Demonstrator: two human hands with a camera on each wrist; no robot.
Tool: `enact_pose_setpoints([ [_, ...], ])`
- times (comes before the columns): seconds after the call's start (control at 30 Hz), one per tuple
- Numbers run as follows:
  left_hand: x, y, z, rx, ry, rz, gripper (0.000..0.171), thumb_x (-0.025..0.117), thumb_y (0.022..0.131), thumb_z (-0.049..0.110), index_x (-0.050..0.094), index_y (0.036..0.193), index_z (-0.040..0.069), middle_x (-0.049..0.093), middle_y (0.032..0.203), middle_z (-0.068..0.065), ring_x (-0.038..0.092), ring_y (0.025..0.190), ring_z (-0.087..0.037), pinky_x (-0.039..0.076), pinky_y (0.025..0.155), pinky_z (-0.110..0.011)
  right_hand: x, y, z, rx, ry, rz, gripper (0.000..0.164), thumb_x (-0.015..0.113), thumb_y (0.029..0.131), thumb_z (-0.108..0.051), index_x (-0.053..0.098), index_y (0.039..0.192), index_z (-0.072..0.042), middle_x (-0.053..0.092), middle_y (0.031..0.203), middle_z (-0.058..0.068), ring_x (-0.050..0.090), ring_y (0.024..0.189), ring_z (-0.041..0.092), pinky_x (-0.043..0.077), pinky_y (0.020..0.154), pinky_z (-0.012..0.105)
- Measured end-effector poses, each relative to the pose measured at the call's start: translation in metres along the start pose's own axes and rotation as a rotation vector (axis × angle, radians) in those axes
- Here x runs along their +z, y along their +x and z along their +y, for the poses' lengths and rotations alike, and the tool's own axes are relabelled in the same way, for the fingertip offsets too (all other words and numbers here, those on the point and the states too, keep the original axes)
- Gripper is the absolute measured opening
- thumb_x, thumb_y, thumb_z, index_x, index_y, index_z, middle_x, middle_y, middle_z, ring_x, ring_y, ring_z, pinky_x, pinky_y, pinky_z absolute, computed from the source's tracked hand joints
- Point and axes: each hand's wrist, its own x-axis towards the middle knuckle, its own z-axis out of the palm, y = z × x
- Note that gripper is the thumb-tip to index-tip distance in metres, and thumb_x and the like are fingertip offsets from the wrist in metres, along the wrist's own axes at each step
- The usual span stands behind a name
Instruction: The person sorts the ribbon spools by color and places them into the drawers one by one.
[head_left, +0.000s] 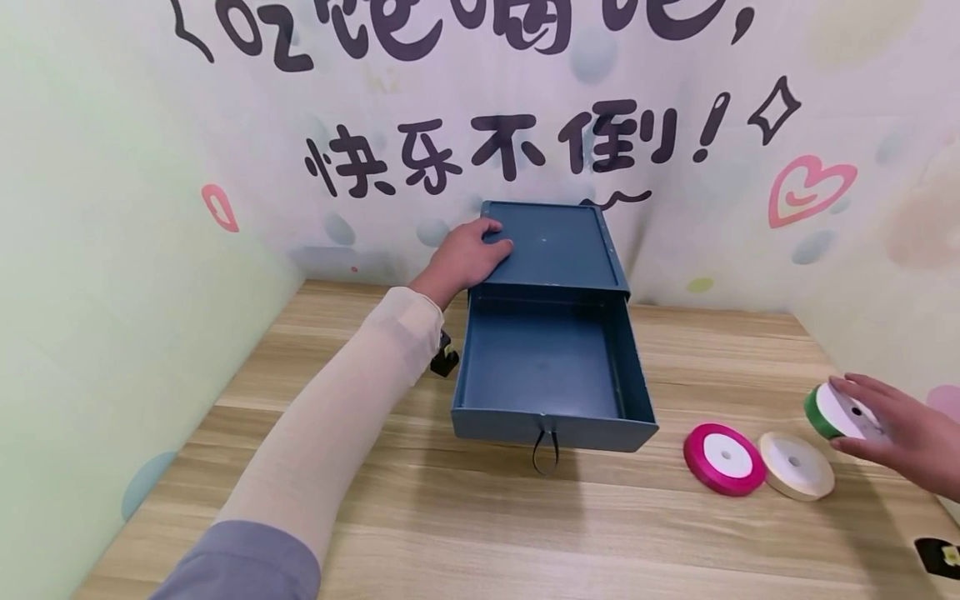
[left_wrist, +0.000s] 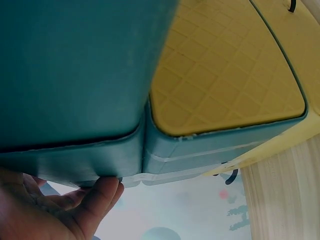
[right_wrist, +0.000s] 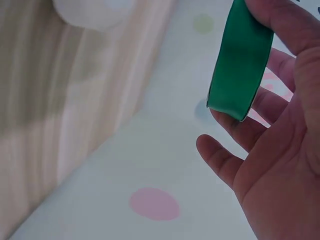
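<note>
A blue drawer box (head_left: 551, 246) stands on the table with its drawer (head_left: 536, 358) pulled out. The drawer's inside shows bare, and a thin black pull loop (head_left: 546, 452) hangs at its front. My left hand (head_left: 468, 254) rests on the top left edge of the box; its fingertips touch the top in the left wrist view. At the right, my right hand (head_left: 903, 429) holds a spool of green ribbon (right_wrist: 241, 60) between thumb and fingers, lifted off the table. Near it lie a spool of magenta ribbon (head_left: 725, 458) and a spool of cream ribbon (head_left: 797, 467), flat and side by side.
A yellow panel (left_wrist: 225, 70) with a diamond pattern shows beside the blue wall in the left wrist view. Small black items lie left of the drawer (head_left: 445, 358) and at the table's right edge (head_left: 937, 556). A printed cloth (head_left: 480, 150) stands behind the wooden table (head_left: 420, 525).
</note>
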Motion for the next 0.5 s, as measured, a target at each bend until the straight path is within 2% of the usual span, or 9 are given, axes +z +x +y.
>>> enact_pose_setpoints([
  [0.2,0.000,0.000,0.001,-0.003,0.001,-0.001,0.052,0.050,0.102,0.038,0.048,0.147,0.012,0.046,0.150,-0.007,0.045,0.132,-0.024,0.036,0.108,-0.038,-0.015,0.009,-0.018,0.015,0.046,-0.003,0.097,0.091,0.068,-0.028,0.042,0.146,0.003,0.041,0.138,0.036,0.047,0.101,0.052,0.038,0.063,0.025],
  [0.33,0.000,0.000,0.000,-0.007,0.001,-0.003,0.052,0.050,0.102,0.038,0.048,0.147,0.013,0.045,0.151,-0.007,0.046,0.132,-0.024,0.036,0.109,-0.038,-0.024,0.015,-0.030,0.024,0.048,-0.011,0.097,0.091,0.070,-0.030,0.042,0.147,0.000,0.039,0.142,0.034,0.050,0.098,0.050,0.036,0.062,0.023],
  [0.5,0.000,0.001,0.000,-0.009,0.001,-0.002,0.052,0.050,0.102,0.038,0.048,0.147,0.013,0.045,0.151,-0.007,0.045,0.132,-0.024,0.036,0.109,-0.038,-0.035,0.023,-0.042,-0.006,0.031,0.006,0.097,0.092,0.068,-0.031,0.044,0.148,-0.005,0.041,0.144,0.029,0.053,0.095,0.045,0.037,0.059,0.022],
])
